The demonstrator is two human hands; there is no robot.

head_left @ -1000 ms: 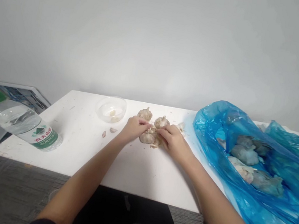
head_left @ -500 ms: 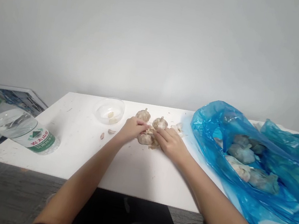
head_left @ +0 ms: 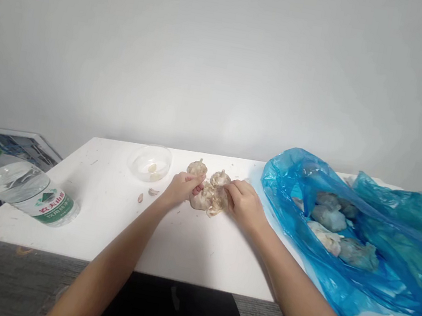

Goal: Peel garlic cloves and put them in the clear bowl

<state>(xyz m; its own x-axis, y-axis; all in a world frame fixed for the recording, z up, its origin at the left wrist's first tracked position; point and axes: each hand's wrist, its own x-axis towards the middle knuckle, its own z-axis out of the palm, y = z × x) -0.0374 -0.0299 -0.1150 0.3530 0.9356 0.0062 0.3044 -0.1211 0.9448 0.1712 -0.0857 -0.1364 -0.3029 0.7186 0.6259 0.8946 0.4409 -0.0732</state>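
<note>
My left hand and my right hand both pinch at a papery garlic bulb on the white table. Flaky skin hangs from the bulb between my fingers. Two more whole bulbs stand just beyond my hands, one nearest my left hand and one nearest my right. Two loose garlic cloves lie to the left of my left hand. My fingers hide part of the front bulb.
A clear plastic bowl holding pale cloves stands near the table's back edge. A water bottle with a green cap lies at the left. A blue plastic bag of garlic fills the right side.
The camera view has shifted, so the table sits lower in the picture. My hands stay at the front bulb, with more loose skin showing between them.
</note>
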